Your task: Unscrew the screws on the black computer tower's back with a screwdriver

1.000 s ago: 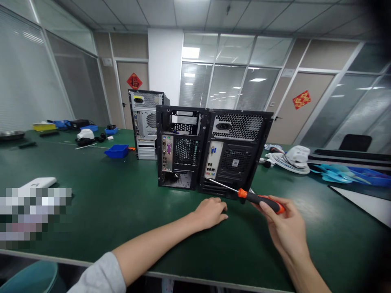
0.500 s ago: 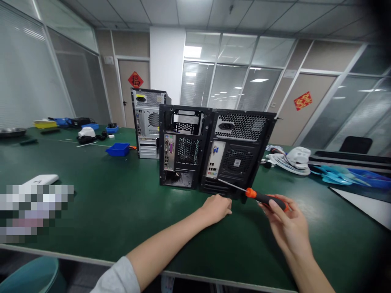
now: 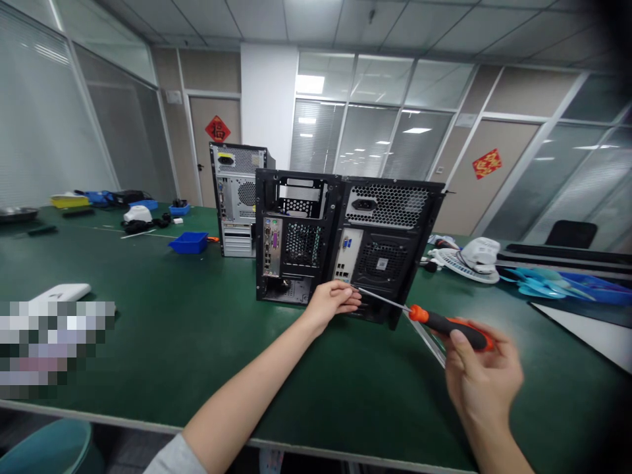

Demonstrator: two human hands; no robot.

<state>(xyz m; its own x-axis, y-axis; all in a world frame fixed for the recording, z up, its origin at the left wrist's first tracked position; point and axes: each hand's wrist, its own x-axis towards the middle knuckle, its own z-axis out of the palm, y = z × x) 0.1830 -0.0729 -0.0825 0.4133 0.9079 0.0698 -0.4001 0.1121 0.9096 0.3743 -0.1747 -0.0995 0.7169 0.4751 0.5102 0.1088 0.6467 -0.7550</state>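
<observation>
My right hand (image 3: 486,372) is closed around the orange-and-black handle of a screwdriver (image 3: 451,328). Its shaft slants up and left to the lower back of a black computer case (image 3: 382,263). At the shaft's tip, my left hand (image 3: 333,303) has its thumb and index finger pinched together, just below the case's port panel (image 3: 348,253). What sits between those fingers is too small to make out. A second black case (image 3: 301,263) stands upright directly to the left, its back facing me. Beneath the screwdriver shows a narrow pale strip (image 3: 428,341), partly behind my right hand.
Behind stands a grey-backed computer case (image 3: 239,204). A blue tray (image 3: 189,243) lies left of it. To the right are a white fan (image 3: 476,258) and light-blue blades (image 3: 538,283). A white object (image 3: 64,291) is at the left on the green table (image 3: 162,355).
My left hand has risen from the table at the case's foot to the screwdriver tip. My right hand and the screwdriver have shifted slightly right and down. The pale strip has become visible.
</observation>
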